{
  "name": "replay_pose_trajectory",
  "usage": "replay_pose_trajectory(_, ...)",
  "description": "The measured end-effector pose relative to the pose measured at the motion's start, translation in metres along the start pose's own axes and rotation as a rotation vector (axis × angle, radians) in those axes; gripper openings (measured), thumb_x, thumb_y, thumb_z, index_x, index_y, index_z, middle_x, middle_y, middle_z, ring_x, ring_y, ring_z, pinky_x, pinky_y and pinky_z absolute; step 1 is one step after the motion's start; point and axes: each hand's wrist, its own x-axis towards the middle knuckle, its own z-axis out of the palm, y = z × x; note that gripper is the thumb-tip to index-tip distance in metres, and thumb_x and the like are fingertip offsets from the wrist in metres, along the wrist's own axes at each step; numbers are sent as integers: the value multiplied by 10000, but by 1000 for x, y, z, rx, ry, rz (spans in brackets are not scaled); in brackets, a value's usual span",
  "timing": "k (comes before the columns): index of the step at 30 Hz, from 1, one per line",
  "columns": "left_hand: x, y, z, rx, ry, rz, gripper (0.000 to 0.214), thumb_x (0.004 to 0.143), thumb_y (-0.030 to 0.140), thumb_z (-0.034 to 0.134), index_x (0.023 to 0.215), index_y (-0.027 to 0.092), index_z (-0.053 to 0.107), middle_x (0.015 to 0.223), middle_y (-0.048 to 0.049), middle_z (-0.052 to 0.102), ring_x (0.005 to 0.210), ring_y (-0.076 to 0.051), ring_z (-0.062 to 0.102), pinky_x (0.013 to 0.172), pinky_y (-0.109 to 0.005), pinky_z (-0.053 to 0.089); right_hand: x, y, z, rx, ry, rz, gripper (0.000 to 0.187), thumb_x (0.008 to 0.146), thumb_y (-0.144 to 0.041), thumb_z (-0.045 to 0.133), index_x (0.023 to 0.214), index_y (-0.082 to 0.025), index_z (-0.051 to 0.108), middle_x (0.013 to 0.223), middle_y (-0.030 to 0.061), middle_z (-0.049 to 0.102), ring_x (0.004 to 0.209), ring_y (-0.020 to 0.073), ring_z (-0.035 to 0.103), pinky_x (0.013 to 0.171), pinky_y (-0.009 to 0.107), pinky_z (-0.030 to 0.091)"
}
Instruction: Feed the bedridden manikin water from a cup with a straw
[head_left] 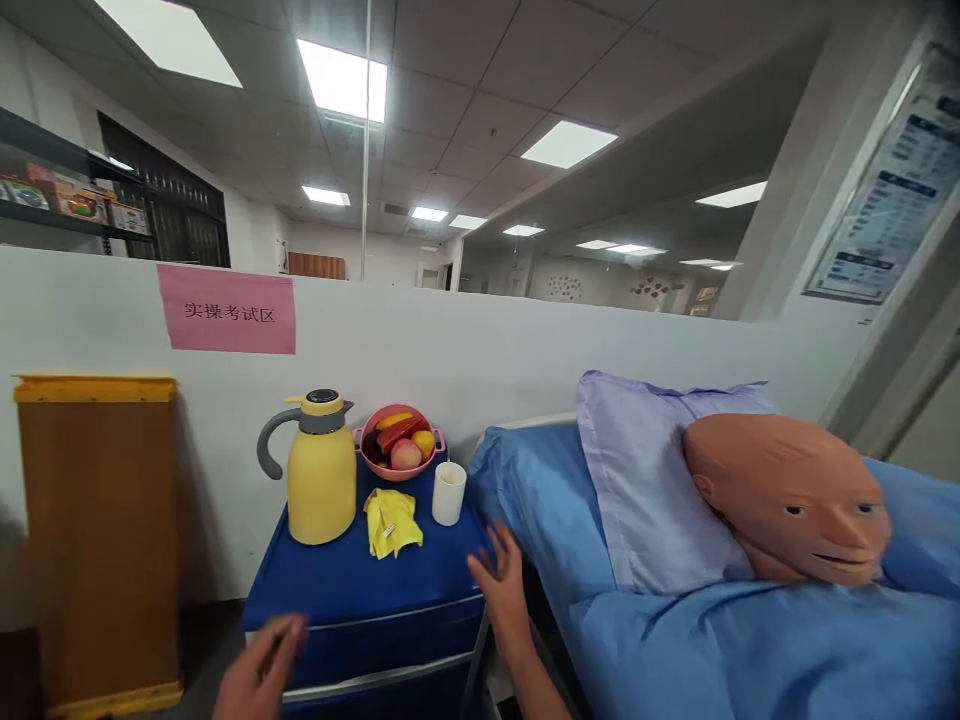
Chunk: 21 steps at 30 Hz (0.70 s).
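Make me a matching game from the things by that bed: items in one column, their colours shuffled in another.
Things:
1 jug
2 bowl
3 cup
4 pillow

Colours:
A white
B lilac
C yellow
D pink

Pairs: 1-C, 2-D, 3-A, 4-B.

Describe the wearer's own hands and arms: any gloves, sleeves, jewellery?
Both are bare. The left hand is blurred, with no glove showing. The right hand has no visible glove or ring, and its forearm shows no sleeve or watch.
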Motion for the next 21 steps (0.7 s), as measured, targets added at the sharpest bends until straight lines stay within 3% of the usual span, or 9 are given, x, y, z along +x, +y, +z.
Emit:
replay_pose_trajectory(2,40,14,-18,5,169,33,492,779,673,535,1012,267,684,1116,-68,711,1082,-326,648,931,-467,551,39,9,30,-49,76,-51,994,593,-550,799,1409,-219,337,1569,170,339,1441,339,356,1155,503,355)
replay_pose_trajectory(4,81,29,-37,32,354,106,574,792,637,526,1176,219,608,1232,-111,650,1078,-322,645,958,-497,532,67,20,53,-70,96,-35,1054,524,-524,829,1391,-183,336,1553,211,338,1447,375,321,1182,545,269)
replay_pose_trajectory(7,136,45,-56,128,505,227,642,833,572,498,1327,161,491,1374,-172,522,1241,-338,546,1020,-524,486,87,35,76,-78,94,-15,1027,497,-510,836,1345,-167,370,1457,214,454,1363,378,429,1148,518,326)
replay_pose_trajectory(10,183,57,-60,198,441,218,599,858,415,498,1368,114,416,1394,-193,502,1312,-314,494,1048,-482,469,95,43,87,-84,97,5,969,497,-520,830,1294,-166,408,1322,192,564,1208,355,557,1043,475,444)
replay_pose_trajectory(14,223,79,-56,324,370,223,545,839,226,505,1367,143,399,1335,-149,561,1272,-274,548,1042,-423,467,103,37,90,-109,108,23,828,483,-539,824,1149,-170,498,1151,159,646,1078,361,614,960,478,482)
replay_pose_trajectory(18,236,109,-57,420,336,273,608,863,194,459,1449,178,299,1308,-130,575,1087,-281,656,882,-424,535,94,15,93,-119,109,0,727,504,-553,818,1060,-181,535,1009,112,684,974,357,658,888,468,511)
replay_pose_trajectory(21,233,129,-57,495,303,325,613,869,166,425,1468,221,305,1384,-131,547,1046,-301,670,852,-443,528,73,-10,97,-106,91,-35,689,547,-544,809,1074,-185,547,987,86,700,942,334,678,842,432,535)
